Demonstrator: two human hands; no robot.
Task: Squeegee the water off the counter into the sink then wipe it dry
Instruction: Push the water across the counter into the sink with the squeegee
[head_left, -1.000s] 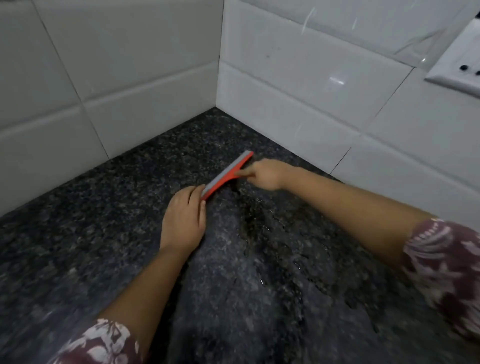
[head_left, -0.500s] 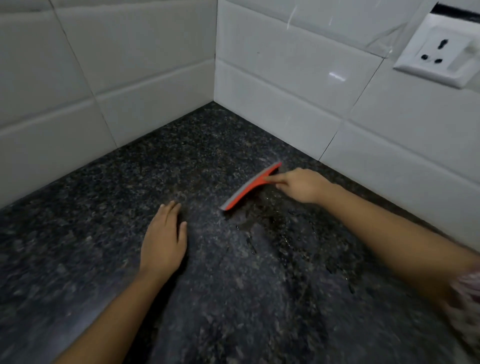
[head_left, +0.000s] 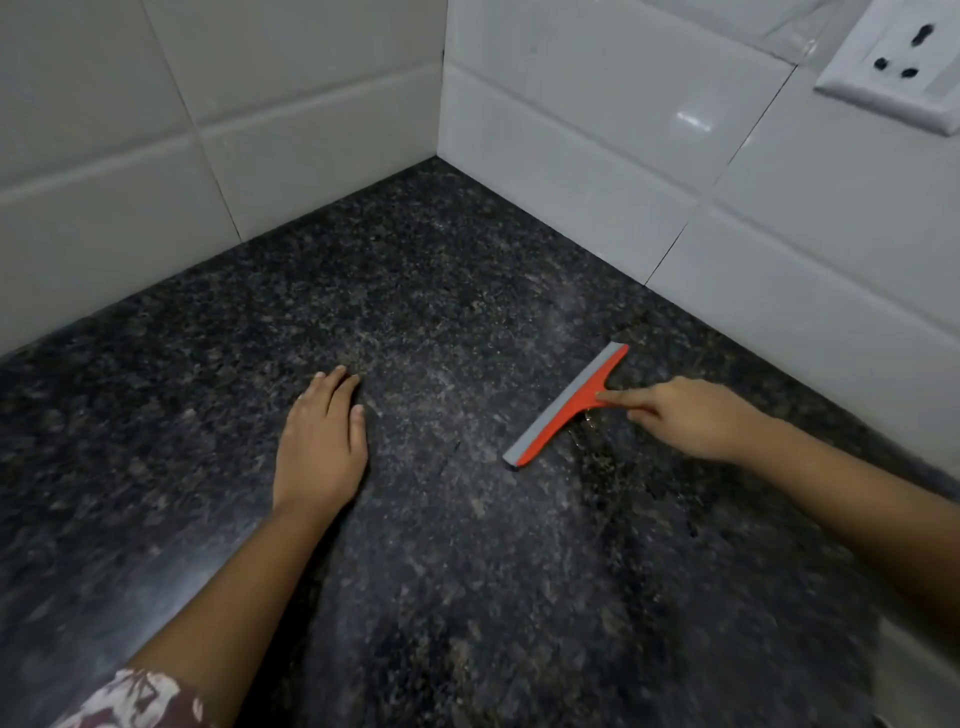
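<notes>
A red squeegee (head_left: 563, 410) with a grey rubber blade lies blade-down on the dark speckled granite counter (head_left: 467, 571), right of centre. My right hand (head_left: 685, 421) grips its short handle, index finger stretched along it toward the blade. Wet patches and droplets (head_left: 613, 467) glisten on the counter just right of the blade and below that hand. My left hand (head_left: 322, 441) rests flat on the counter, fingers straight, well to the left of the squeegee and apart from it. No sink or cloth is in view.
White tiled walls (head_left: 597, 130) meet in a corner behind the counter, closing it off at the back and the left. A white electrical socket (head_left: 898, 62) sits on the right wall, top right. A pale strip (head_left: 919, 670) shows at the lower right edge.
My right hand has drawn the squeegee to the right, away from my left hand, which touched the blade's end a second ago. The left hand now lies flat on the counter.
</notes>
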